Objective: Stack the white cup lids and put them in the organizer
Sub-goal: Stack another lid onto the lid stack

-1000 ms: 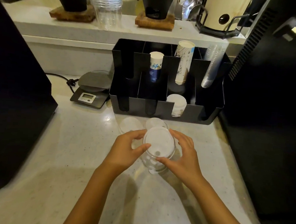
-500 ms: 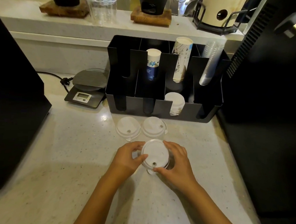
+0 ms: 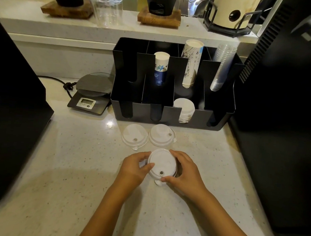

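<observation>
A stack of white cup lids (image 3: 161, 163) stands on the speckled counter (image 3: 62, 167), held from both sides. My left hand (image 3: 134, 169) grips its left edge and my right hand (image 3: 184, 173) grips its right edge, thumb near the sip hole. Two single white lids lie flat just beyond: the left lid (image 3: 134, 134) and the right lid (image 3: 161, 135). Behind them sits the black organizer (image 3: 171, 117), whose front third compartment holds stacked white lids (image 3: 184, 108).
The organizer's back row holds a blue-printed paper cup stack (image 3: 160, 67), a taller white paper cup stack (image 3: 191, 63) and clear plastic cups (image 3: 222, 65). A digital scale (image 3: 91, 92) sits left of it. Black machines flank the counter: a left machine (image 3: 13, 101) and a right machine (image 3: 281, 106).
The lid stack in my hands came down from a raised, tilted position to the counter. The two loose lids behind it, partly hidden before, show fully now.
</observation>
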